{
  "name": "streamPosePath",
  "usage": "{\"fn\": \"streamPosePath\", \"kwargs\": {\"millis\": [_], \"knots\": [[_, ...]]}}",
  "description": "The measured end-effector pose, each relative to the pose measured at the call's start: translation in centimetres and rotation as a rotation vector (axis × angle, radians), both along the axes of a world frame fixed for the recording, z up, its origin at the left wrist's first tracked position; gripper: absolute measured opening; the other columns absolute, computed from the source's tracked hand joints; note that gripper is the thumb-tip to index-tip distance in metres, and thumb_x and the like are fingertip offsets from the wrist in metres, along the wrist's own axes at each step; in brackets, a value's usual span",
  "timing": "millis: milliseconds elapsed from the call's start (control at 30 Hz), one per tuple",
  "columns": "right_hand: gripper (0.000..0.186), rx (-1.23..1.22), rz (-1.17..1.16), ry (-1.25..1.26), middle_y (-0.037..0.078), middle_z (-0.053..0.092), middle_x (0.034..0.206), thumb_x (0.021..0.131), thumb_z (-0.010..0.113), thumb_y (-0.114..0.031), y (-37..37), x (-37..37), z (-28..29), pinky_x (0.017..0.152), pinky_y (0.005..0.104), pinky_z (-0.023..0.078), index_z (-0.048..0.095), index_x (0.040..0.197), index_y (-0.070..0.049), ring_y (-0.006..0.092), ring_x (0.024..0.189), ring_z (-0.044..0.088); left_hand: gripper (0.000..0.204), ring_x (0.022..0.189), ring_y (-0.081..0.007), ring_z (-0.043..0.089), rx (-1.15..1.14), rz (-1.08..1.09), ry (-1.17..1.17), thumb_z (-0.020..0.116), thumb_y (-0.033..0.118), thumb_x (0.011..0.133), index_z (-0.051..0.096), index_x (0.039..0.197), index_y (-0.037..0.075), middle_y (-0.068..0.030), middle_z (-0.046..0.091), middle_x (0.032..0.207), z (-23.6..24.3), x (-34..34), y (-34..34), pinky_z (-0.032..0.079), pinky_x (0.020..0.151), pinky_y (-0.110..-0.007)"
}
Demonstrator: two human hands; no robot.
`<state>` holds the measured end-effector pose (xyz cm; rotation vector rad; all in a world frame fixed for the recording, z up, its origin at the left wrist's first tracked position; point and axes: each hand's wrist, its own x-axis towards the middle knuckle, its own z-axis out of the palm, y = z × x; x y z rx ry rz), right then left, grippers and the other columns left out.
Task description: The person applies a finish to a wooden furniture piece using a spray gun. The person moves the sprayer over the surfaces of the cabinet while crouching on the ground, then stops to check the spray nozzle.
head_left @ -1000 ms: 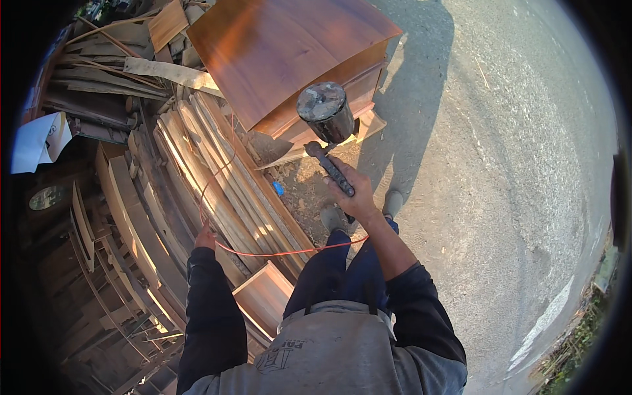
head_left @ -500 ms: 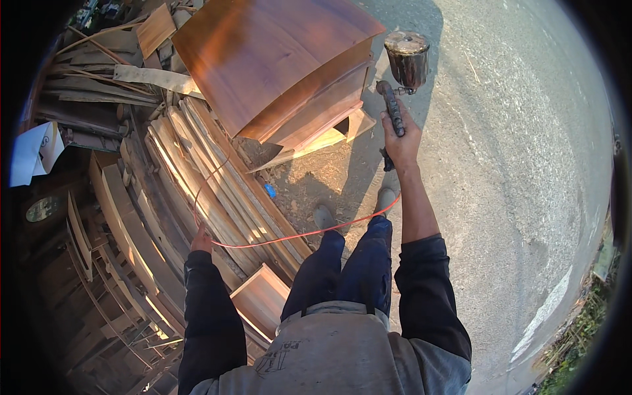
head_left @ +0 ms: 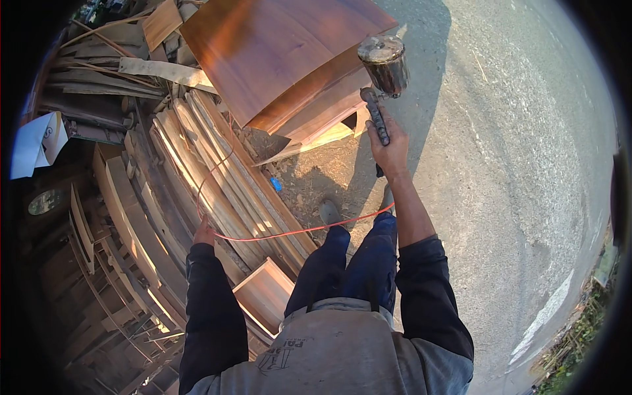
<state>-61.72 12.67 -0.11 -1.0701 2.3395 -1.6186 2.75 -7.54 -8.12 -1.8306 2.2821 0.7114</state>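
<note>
My right hand (head_left: 390, 150) is wrapped round the dark, paint-stained handle of a spray gun (head_left: 375, 113), its round metal cup (head_left: 383, 64) upright beside a reddish-brown wooden cabinet (head_left: 280, 56) with a smooth varnished top. A thin red hose (head_left: 296, 230) hangs in a loop from near that hand across my legs to my left hand (head_left: 204, 232), whose closed fingers grip it beside a stack of planks. The fingertips of my left hand are small and partly hidden.
Long planks (head_left: 204, 164) lie stacked left of my feet, with jumbled offcuts (head_left: 105, 66) behind and a shallow wooden box (head_left: 263, 293) by my left leg. A blue scrap (head_left: 276, 184) lies on the dirt. Paved ground (head_left: 520, 184) spreads to the right, bordered by weeds (head_left: 573, 329).
My right hand and the spray gun moved up and right from in front of the cabinet, then slightly back left by its right corner. My left hand has stayed on the hose.
</note>
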Motion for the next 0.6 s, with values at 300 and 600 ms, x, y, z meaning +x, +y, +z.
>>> {"fn": "streamPosePath", "kwargs": {"millis": [300,600], "knots": [[0.049,0.008,0.196,-0.306,0.019,0.073,0.099,0.088,0.078,-0.012,0.0,9.9,0.0,0.072,0.0342,0.056,0.062,0.132,0.001,0.0269,0.081,0.073,0.06,0.086,-0.0281,0.071,0.034,-0.045,-0.069,0.052,0.012,0.1,0.04,0.157,0.024,-0.0176,0.069,0.088,0.9,0.1,-0.5,0.056,0.08,-0.039],[0.052,-0.015,0.395,-0.532,0.014,0.074,0.098,0.088,0.077,-0.013,1.0,14.6,-0.7,0.073,0.0282,0.054,0.06,0.136,-0.001,0.0149,0.08,0.071,0.061,0.097,-0.0322,0.073,0.12,0.03,-0.129,0.046,0.008,0.1,0.038,0.158,0.026,-0.0222,0.073,0.108,0.9,0.4,-1.4,0.056,0.085,-0.04]]}}
